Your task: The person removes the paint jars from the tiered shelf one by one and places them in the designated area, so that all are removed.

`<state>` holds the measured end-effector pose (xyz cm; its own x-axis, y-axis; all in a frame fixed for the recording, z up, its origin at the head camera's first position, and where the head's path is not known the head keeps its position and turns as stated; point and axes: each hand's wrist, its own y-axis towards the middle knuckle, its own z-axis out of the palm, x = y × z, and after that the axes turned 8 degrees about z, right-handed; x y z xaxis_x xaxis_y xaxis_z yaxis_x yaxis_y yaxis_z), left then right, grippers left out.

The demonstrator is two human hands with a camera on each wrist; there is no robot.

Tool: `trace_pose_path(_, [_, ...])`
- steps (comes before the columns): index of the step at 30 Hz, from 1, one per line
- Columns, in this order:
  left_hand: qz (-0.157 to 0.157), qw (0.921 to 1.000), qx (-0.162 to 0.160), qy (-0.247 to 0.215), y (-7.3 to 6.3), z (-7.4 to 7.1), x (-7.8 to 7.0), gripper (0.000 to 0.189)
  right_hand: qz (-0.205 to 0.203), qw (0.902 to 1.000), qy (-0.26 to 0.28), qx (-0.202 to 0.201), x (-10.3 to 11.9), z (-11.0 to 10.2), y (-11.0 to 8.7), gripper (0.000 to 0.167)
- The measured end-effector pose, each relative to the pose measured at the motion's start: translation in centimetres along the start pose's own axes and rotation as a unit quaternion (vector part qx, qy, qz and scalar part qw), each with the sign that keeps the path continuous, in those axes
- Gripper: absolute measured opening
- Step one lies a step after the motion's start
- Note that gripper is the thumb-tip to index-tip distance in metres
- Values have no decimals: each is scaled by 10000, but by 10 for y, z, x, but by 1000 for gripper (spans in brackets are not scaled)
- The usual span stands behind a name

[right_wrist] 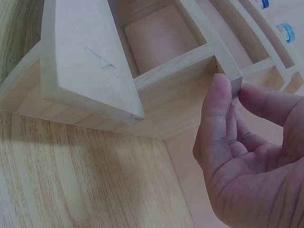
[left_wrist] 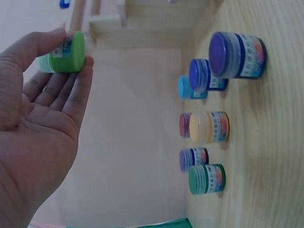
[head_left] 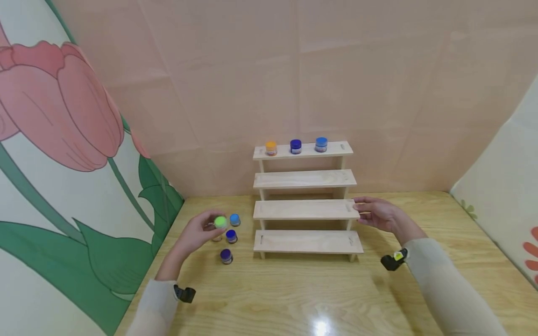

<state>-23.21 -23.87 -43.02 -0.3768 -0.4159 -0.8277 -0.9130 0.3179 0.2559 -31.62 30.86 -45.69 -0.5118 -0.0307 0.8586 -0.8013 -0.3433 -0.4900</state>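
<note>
We can't read the blurred label (left_wrist: 62,49) on the green jar (head_left: 220,222). Left hand (head_left: 196,233) pinches it left of the rack (head_left: 304,241), hiding other jars (left_wrist: 219,127) from the head view; right hand (head_left: 379,214) pinches one tier's right end.

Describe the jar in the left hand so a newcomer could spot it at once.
Start at the stepped wooden rack on the table and look left. There the left hand holds a small jar in the air. Its bright lime green sets it apart from the standing jars nearby, including a darker green jar.
</note>
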Motion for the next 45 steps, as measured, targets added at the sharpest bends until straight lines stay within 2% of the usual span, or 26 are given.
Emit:
trace_pose_path(8, [-33, 10000, -25, -17, -8, -8, 8, 41, 2, 10000, 24, 14, 0, 0, -1, 23])
trace_pose_path(16, [-298, 9995, -15, -81, -18, -13, 19, 44, 8, 10000, 7, 12, -1, 0, 1, 27])
trace_pose_path(23, [-447, 9990, -91, 14, -26, -15, 31, 43, -4, 10000, -9, 37, -1, 0, 0, 30])
trace_pose_path(29, [-522, 9986, -23, -76, -30, -15, 40, 44, -17, 10000, -11, 43, -1, 0, -1, 30])
trace_pose_path(37, [-808, 9967, 2, 86, -35, -13, 53, 45, -29, 10000, 17, 23, 0, 1, -1, 27])
trace_pose_path(45, [-754, 9971, 46, -17, -39, -13, 63, 45, -15, 10000, 1, 1, 0, 1, -2, 27])
